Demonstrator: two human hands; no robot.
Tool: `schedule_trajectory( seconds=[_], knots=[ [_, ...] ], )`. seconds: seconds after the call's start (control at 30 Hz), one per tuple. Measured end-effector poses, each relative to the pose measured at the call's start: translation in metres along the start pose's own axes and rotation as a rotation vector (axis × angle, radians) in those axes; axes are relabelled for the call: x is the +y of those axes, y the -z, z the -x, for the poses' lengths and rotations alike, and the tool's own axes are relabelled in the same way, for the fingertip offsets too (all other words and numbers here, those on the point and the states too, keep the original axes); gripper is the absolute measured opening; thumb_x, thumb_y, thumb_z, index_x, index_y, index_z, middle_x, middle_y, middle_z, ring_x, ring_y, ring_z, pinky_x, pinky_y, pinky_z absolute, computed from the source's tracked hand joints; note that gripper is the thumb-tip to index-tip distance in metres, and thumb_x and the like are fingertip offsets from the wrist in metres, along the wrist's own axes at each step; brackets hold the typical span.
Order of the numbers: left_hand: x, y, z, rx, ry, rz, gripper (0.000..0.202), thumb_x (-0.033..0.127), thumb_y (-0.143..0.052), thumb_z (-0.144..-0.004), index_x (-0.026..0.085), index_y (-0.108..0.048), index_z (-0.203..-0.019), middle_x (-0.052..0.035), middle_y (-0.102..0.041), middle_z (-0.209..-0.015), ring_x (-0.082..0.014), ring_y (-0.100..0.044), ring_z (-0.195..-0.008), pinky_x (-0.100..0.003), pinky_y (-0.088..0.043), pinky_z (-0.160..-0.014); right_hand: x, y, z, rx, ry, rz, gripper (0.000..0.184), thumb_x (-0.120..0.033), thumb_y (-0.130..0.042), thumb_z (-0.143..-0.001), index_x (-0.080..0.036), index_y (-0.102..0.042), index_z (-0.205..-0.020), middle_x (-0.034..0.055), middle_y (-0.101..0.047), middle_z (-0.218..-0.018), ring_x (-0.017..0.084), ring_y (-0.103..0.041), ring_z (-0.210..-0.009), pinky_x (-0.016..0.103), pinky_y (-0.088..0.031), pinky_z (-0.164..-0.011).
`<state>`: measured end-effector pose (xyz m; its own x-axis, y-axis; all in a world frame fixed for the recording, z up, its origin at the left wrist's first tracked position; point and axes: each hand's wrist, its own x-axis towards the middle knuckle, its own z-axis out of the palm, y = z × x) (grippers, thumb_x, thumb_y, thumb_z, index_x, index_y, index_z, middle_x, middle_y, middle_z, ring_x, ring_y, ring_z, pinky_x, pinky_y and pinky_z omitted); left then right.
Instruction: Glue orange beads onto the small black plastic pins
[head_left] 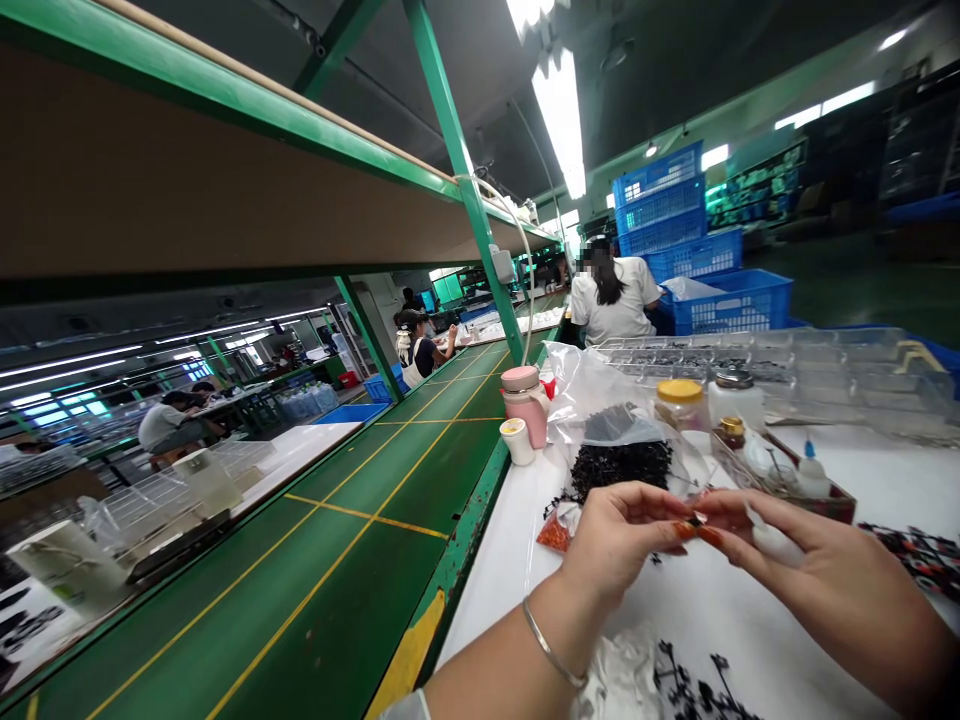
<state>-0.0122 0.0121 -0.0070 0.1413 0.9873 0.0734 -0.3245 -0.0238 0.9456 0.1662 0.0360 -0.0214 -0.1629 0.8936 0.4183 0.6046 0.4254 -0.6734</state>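
My left hand and my right hand meet above the white worktop, fingertips pinched together on a tiny dark part. A thin bracelet circles my left wrist. Just beyond my fingers lies a clear plastic bag with a heap of small black parts spilling from it. More black parts lie scattered on the worktop below my hands.
A pink bottle and a small white cup stand by the green conveyor belt. Jars, a small box of bottles and clear compartment trays sit behind. Other people sit along the line; blue crates are stacked far back.
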Motion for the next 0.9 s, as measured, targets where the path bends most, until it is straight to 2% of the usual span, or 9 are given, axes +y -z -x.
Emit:
schedule_trajectory(
  seconds=[0.23, 0.4, 0.63, 0.9],
  knots=[
    [-0.007, 0.006, -0.004, -0.028, 0.025, -0.086, 0.039, 0.035, -0.09, -0.054, 0.009, -0.076, -0.081, -0.0054, -0.068, -0.07, -0.0118, -0.06, -0.065, -0.026, -0.044, -0.066, 0.0, -0.002, 0.002, 0.034, -0.057, 0.016, 0.042, -0.072, -0.054, -0.07, -0.038, -0.076, -0.083, -0.0055, -0.078, -0.089, 0.026, -0.074, -0.08, 0.03, -0.053, -0.058],
    [-0.011, 0.008, -0.006, -0.044, 0.028, -0.084, 0.035, 0.031, -0.088, -0.057, 0.01, -0.077, -0.083, -0.0054, -0.069, -0.07, -0.011, -0.06, -0.063, -0.027, -0.043, -0.066, -0.003, 0.0, 0.002, 0.012, -0.065, 0.009, 0.04, -0.07, -0.054, -0.069, -0.039, -0.076, -0.079, -0.0069, -0.078, -0.09, 0.026, -0.073, -0.082, 0.031, -0.052, -0.063],
    [-0.009, 0.007, -0.005, -0.044, 0.055, -0.088, 0.042, 0.035, -0.09, -0.051, 0.009, -0.076, -0.08, -0.0053, -0.068, -0.07, -0.0118, -0.059, -0.063, -0.028, -0.043, -0.066, -0.002, 0.001, 0.002, 0.007, -0.069, 0.008, 0.039, -0.07, -0.054, -0.07, -0.039, -0.076, -0.08, -0.0071, -0.078, -0.092, 0.025, -0.073, -0.084, 0.032, -0.053, -0.064],
    [-0.003, 0.005, -0.004, -0.023, 0.062, -0.075, 0.046, 0.042, -0.09, -0.05, 0.009, -0.073, -0.077, -0.0039, -0.065, -0.067, -0.0117, -0.058, -0.062, -0.028, -0.044, -0.065, 0.006, -0.004, 0.001, 0.014, 0.081, -0.068, 0.029, -0.06, -0.061, -0.075, -0.04, -0.077, -0.09, -0.0054, -0.078, -0.1, 0.024, -0.073, -0.092, 0.03, -0.056, -0.075]
  ],
)
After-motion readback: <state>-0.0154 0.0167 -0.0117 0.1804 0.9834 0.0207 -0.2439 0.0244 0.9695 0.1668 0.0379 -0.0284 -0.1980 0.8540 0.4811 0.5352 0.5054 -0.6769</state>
